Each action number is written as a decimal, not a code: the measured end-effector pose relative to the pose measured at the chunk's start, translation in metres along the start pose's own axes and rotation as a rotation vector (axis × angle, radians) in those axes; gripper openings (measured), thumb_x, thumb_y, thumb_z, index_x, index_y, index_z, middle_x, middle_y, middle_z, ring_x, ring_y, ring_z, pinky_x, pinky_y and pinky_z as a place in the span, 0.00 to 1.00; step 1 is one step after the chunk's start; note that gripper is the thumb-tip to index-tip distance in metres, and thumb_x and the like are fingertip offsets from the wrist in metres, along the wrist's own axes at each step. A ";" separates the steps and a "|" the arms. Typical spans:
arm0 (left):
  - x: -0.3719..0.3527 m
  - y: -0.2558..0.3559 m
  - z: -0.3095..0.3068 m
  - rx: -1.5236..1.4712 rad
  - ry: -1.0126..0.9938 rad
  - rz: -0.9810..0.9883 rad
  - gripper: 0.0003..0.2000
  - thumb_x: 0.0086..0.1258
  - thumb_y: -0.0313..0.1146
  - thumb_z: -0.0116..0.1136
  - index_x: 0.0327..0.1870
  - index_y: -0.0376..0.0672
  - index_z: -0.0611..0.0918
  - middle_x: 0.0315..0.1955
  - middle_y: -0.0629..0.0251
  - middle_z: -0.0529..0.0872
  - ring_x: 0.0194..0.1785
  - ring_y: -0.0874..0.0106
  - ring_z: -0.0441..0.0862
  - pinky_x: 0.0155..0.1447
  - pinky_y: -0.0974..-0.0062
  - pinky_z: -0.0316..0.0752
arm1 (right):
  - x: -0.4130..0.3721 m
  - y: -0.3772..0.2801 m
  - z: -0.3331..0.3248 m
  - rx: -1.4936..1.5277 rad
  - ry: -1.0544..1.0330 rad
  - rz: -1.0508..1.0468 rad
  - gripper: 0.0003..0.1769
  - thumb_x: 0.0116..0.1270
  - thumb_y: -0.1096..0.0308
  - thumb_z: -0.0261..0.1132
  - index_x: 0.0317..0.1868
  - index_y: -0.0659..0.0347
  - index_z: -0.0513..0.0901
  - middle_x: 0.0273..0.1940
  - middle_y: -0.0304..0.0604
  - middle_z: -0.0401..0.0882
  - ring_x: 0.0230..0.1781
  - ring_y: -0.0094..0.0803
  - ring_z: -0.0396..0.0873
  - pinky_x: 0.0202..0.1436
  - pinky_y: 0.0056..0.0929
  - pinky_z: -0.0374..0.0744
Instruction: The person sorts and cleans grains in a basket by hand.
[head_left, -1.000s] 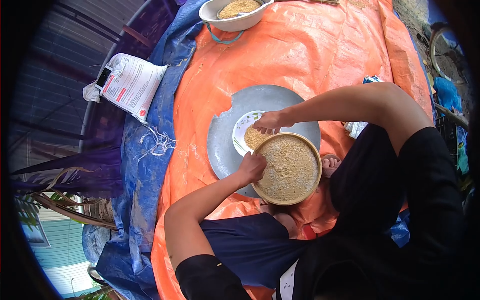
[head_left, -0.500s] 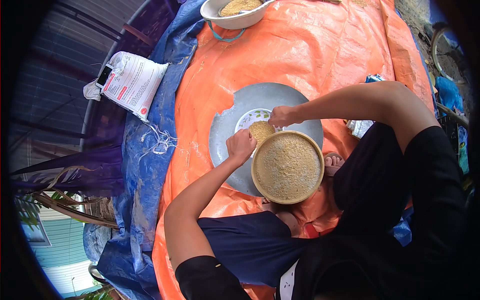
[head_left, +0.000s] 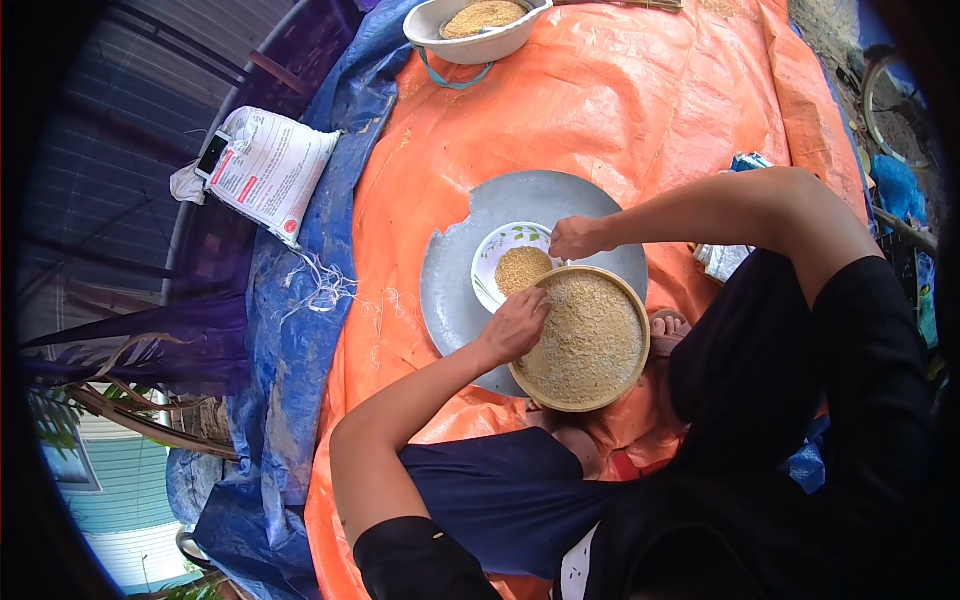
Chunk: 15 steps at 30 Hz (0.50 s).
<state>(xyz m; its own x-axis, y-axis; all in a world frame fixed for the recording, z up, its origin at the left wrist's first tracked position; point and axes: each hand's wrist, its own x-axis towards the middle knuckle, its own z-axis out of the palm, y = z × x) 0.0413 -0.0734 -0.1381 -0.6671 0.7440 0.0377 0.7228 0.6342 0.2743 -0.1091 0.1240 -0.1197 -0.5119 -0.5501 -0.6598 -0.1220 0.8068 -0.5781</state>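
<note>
1. Head view, far left: a white printed sack (head_left: pixel 268 172) lies on the blue tarp (head_left: pixel 290 330) with a phone (head_left: pixel 212 155) on its upper corner, well apart from both hands.
2. Next comes the orange tarp (head_left: pixel 620 90). A white basin (head_left: pixel 428 35) sits at its 12 o'clock edge, and a round grey tray (head_left: pixel 455 290) lies at its middle.
3. On the tray is a small flowered plate (head_left: pixel 492 250) with a low heap of grain (head_left: pixel 523 268). From the centre of the sieve (head_left: pixel 585 338), the plate lies at about 10 to 11 o'clock, just beside its rim. Plate and sieve are both round, so neither has a long axis.
4. The left hand (head_left: pixel 517 325) comes in from 7 o'clock.
   - It rests at the sieve's 9 o'clock rim, just under the plate's 6 o'clock edge.
   - Its fingers are drawn together and point down into the grain at the rim.
   - Whether they pinch any grain is hidden.
5. The sieve is a shallow round basket spread with pale grain. Its far rim lies over the tray and its near side over the person's lap. Bare toes (head_left: pixel 665 325) show at its 3 o'clock side.
6. The right hand (head_left: pixel 575 238) comes in from 3 o'clock.
   - It is curled into a loose fist at the sieve's 12 o'clock rim, against the plate's 3 o'clock edge.
   - It may clasp the rim, but the fingertips are hidden, so I cannot tell what, if anything, it holds.
7. Both hands are just beside the plate. The right hand looks slightly nearer, at the plate's edge.
</note>
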 end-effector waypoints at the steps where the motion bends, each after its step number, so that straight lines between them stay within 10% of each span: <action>1: -0.002 0.005 0.002 0.024 0.000 -0.006 0.19 0.62 0.33 0.59 0.53 0.34 0.75 0.57 0.46 0.71 0.64 0.52 0.68 0.66 0.60 0.67 | -0.003 0.000 0.000 -0.004 0.003 -0.010 0.21 0.61 0.54 0.58 0.45 0.61 0.84 0.40 0.50 0.84 0.43 0.42 0.80 0.47 0.38 0.77; 9: -0.019 0.030 0.015 -0.133 -0.279 -0.059 0.29 0.64 0.39 0.60 0.63 0.34 0.69 0.67 0.45 0.64 0.71 0.50 0.60 0.73 0.61 0.59 | -0.014 0.005 -0.006 -0.013 -0.043 -0.050 0.21 0.63 0.55 0.58 0.45 0.64 0.83 0.39 0.46 0.84 0.41 0.36 0.81 0.47 0.35 0.78; 15: -0.029 0.041 0.036 -0.045 -0.292 0.261 0.25 0.65 0.37 0.55 0.61 0.34 0.72 0.65 0.48 0.67 0.70 0.54 0.64 0.72 0.62 0.61 | -0.018 0.016 -0.010 0.044 -0.045 -0.021 0.21 0.64 0.54 0.58 0.46 0.64 0.83 0.38 0.45 0.85 0.39 0.33 0.82 0.47 0.33 0.79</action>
<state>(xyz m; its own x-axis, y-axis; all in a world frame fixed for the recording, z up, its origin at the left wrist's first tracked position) 0.0970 -0.0615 -0.1625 -0.3782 0.9116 -0.1612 0.8483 0.4110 0.3339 -0.1102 0.1488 -0.1118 -0.4707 -0.5766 -0.6678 -0.0945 0.7855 -0.6116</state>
